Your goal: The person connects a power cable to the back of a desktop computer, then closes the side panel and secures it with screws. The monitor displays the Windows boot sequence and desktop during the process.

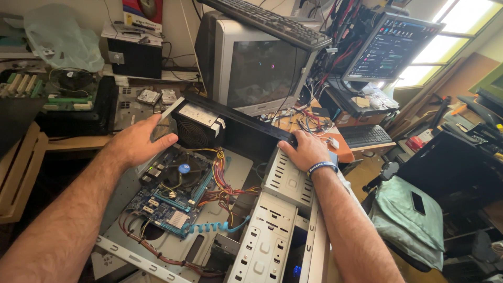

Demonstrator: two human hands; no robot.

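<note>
The left hand (137,141) lies flat and open, palm down, on the upper left edge of the open computer case (225,230); its fingers spread toward the power supply (195,126) and close on nothing, so its grip is slack, a resting press rather than a hold. The right hand (306,152), with a blue wristband (320,167) at the wrist, also lies palm down, on the pale perforated drive cage (285,181), its fingertips curling over the end of a long black panel (236,112) that runs across the top of the case; whether they pinch that panel or merely rest against it cannot be told. Between the two hands, touched by neither, lies the blue motherboard (170,196) with its round cooler fan (183,169), a bundle of coloured wires (225,186) and a coiled light-blue cable (212,228) trailing toward the front bays. Judging by how things lie, the case is already opened on its side with the innards exposed, while board, fan and wiring all sit in place and connected, so any removal inside is not yet done. Beyond the case stand an old grey monitor (257,68) with a keyboard (267,21) on top, a lit flat screen (390,47), and a cluttered wooden surface (73,142).
</note>
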